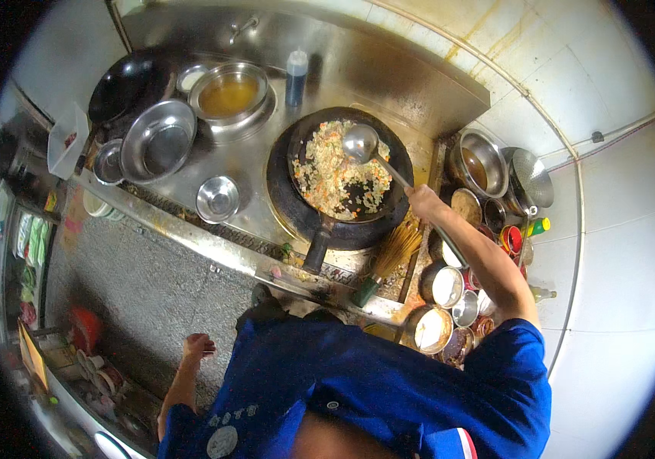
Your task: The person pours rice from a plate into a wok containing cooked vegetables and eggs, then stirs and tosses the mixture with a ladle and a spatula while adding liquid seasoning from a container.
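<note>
My right hand (426,203) is closed around the long handle of a metal ladle (360,143). The ladle's bowl rests on fried rice (327,166) with orange and green bits, spread in a black wok (317,203) on the burner. The wok's dark handle (318,251) points toward my body, with nobody gripping it. My left hand (198,346) hangs beside my body over the floor, away from the stove, its fingers partly curled; whether it holds anything is unclear. A bamboo wok brush (398,251) with a green handle lies just right of the wok handle.
On the steel counter stand a small metal bowl (218,199), a large metal bowl (159,141), a basin of yellowish liquid (228,94) and a squeeze bottle (296,78) of dark liquid. Several seasoning containers (448,286) crowd the right side below my forearm. Another black wok (126,86) sits at back left.
</note>
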Demonstrator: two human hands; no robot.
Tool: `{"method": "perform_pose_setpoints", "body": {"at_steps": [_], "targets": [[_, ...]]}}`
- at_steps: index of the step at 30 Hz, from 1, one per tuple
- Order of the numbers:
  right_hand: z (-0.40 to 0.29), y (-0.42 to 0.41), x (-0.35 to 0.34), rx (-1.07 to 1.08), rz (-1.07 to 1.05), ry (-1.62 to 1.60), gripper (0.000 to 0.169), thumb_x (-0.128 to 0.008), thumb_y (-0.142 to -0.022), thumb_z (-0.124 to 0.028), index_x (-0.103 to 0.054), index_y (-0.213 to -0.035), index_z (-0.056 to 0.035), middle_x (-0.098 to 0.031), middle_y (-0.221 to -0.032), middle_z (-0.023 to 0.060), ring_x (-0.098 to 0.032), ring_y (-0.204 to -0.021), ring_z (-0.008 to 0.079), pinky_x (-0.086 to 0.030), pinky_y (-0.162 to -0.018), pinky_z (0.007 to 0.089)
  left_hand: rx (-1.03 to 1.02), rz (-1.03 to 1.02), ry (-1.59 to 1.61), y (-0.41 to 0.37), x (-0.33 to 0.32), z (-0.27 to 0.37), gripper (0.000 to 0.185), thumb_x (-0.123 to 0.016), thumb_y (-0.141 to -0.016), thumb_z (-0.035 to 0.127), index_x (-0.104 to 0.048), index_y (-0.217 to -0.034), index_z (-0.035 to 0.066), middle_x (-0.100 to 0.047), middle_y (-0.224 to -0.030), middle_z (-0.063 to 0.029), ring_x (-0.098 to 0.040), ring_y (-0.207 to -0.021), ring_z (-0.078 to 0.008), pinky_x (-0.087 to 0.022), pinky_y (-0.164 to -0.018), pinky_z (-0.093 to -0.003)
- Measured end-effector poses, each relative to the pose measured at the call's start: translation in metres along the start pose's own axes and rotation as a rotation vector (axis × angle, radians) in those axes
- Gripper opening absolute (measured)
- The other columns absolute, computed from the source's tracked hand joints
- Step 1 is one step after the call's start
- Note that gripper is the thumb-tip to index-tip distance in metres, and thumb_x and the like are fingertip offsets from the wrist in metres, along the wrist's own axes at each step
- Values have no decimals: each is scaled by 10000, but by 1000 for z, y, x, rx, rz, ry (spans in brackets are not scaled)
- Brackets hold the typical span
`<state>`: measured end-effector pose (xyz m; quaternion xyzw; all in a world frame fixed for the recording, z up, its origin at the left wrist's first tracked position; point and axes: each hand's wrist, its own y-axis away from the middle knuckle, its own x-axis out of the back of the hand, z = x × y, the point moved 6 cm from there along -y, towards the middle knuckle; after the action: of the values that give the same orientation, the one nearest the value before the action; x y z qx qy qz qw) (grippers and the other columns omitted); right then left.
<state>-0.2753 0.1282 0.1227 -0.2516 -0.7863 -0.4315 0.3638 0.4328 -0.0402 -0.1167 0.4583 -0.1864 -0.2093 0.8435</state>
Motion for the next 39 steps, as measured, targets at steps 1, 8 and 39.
{"method": "perform_pose_setpoints", "body": {"at_steps": [1,8,39], "targets": [[7,-11,-12,45,31,29,510,-379,-944,-431,-573,-818,23,-519,-532,102,-535,-445,222,-408,-418,368,-34,17,38,0,-5,14,274,-583,-825,205,-569,-964,-30,-622,-794,-159,-642,-670,-245,-533,-539,-354],[-31,1,-40,-30,-125,-157,532,-391,-928,-508,-529,-816,-6,-448,-519,33,-428,-373,159,-384,-357,323,-28,-9,49,-3,-16,11,266,-572,-842,197,-563,-1002,-16,-630,-808,-143,-638,-665,-234,-535,-549,-334],[26,25,-76,131,-100,-54,572,-391,-940,-435,-482,-631,38,-491,-493,129,-550,-435,232,-425,-418,409,-33,-128,-174,-35,-35,8,216,-560,-856,205,-550,-964,17,-640,-808,-143,-646,-652,-229,-544,-516,-328]]}}
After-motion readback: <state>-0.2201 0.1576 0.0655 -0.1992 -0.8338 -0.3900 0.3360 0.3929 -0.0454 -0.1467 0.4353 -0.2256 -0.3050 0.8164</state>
